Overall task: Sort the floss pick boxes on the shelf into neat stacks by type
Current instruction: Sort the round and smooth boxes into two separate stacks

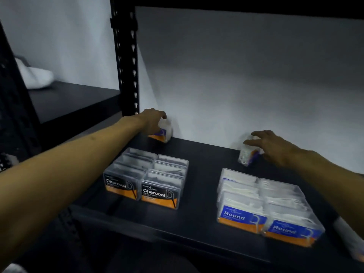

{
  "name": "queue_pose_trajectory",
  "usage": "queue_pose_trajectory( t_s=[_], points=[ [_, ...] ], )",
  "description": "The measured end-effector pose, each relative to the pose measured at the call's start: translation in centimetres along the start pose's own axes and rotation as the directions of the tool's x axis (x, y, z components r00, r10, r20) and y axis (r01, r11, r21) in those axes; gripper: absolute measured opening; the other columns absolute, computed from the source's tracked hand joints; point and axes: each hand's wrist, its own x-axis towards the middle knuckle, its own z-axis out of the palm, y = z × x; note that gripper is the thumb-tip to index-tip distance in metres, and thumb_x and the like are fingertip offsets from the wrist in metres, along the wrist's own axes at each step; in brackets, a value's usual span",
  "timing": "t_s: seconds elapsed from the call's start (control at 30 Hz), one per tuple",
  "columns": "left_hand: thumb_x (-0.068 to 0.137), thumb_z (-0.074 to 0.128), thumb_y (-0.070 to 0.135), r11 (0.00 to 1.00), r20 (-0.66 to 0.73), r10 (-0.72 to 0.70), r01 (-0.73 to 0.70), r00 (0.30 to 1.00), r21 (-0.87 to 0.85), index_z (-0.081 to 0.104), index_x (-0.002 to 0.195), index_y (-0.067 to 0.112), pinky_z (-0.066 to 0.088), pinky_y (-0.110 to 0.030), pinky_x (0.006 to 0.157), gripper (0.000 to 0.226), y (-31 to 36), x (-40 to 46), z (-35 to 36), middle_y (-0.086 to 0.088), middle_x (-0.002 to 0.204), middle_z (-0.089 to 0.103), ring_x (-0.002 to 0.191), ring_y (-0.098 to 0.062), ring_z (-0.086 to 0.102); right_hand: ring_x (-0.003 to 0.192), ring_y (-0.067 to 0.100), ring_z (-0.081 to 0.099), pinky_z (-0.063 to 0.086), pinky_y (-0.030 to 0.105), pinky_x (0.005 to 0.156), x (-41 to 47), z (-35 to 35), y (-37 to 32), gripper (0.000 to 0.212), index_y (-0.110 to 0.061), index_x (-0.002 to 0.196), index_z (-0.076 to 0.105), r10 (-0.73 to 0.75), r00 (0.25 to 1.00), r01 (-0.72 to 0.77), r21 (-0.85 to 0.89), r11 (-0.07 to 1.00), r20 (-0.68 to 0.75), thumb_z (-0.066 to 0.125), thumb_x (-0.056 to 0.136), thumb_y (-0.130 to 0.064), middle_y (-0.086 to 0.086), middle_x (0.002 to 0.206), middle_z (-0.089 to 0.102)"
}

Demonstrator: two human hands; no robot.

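The floss pick boxes (pixel 160 184) are clear glossy plastic; under them the shelf (pixel 201 196) is dark and matt.

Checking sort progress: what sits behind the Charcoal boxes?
Behind the Charcoal boxes, a single blue-and-orange box stands at the back wall, gripped by the left hand, which covers its label.

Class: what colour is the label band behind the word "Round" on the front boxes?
Blue, above an orange strip, on the Round boxes; head view.

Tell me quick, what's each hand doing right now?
Left hand: gripping a back-wall box.
Right hand: fingers spread over another loose box; grip cannot be told.
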Motion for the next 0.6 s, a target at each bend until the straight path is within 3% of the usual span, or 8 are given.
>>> queue_pose_trajectory(
  t_s=[0.1, 0.17, 0.33, 0.6],
  points=[
    [0.092, 0.064, 0.029, 0.998, 0.035, 0.034, -0.036, 0.999, 0.054, 0.032, 0.151, 0.021, 0.037, -0.043, 0.109, 0.068, -0.9, 1.7, 1.5, -0.017, 0.145, 0.042, 0.133, -0.036, 0.042, 0.149, 0.025, 0.019, 0.026, 0.040, 0.119, 0.9, 0.5, -0.5, 0.076, -0.030, 0.152, 0.033, -0.063, 0.998, 0.064, -0.028, 0.998, 0.015, 0.069, 0.088, -0.011, 0.004, 0.162, 0.022],
    [0.093, 0.062, 0.033, 0.992, 0.053, 0.062, -0.067, 0.997, 0.103, 0.033, 0.151, 0.022, 0.036, -0.042, 0.110, 0.066, -1.5, 2.5, 2.4, -0.016, 0.144, 0.043, 0.133, -0.035, 0.042, 0.143, 0.025, 0.032, 0.030, 0.038, 0.116, 1.4, 0.6, -0.9, 0.066, -0.027, 0.149, 0.039, -0.065, 0.998, 0.065, 0.067, 0.996, 0.006, 0.065, 0.090, -0.015, 0.005, 0.157, 0.035],
    [0.085, 0.074, 0.032, 0.983, -0.005, 0.116, -0.114, 0.993, 0.146, 0.060, 0.132, 0.013, 0.041, -0.031, 0.096, 0.053, -0.9, 3.4, 2.1, -0.014, 0.131, 0.060, 0.121, -0.033, 0.054, 0.124, 0.029, 0.051, 0.040, 0.038, 0.105, 1.2, -0.5, -0.6, 0.055, -0.023, 0.144, 0.046, -0.015, 0.998, 0.007, 0.130, 0.991, 0.058, 0.063, 0.092, -0.024, 0.009, 0.141, 0.052],
    [0.082, 0.077, 0.040, 0.962, 0.065, 0.266, -0.269, 0.962, 0.049, 0.062, 0.131, 0.015, 0.044, -0.029, 0.092, 0.057, 9.7, 1.9, 2.8, -0.011, 0.125, 0.066, 0.114, -0.029, 0.060, 0.119, 0.028, 0.056, 0.045, 0.038, 0.101, -2.5, -0.5, 0.8, 0.067, -0.026, 0.142, 0.047, 0.046, 0.990, -0.075, 0.221, 0.972, 0.133, 0.074, 0.084, -0.042, 0.008, 0.138, 0.055]
  ],
)
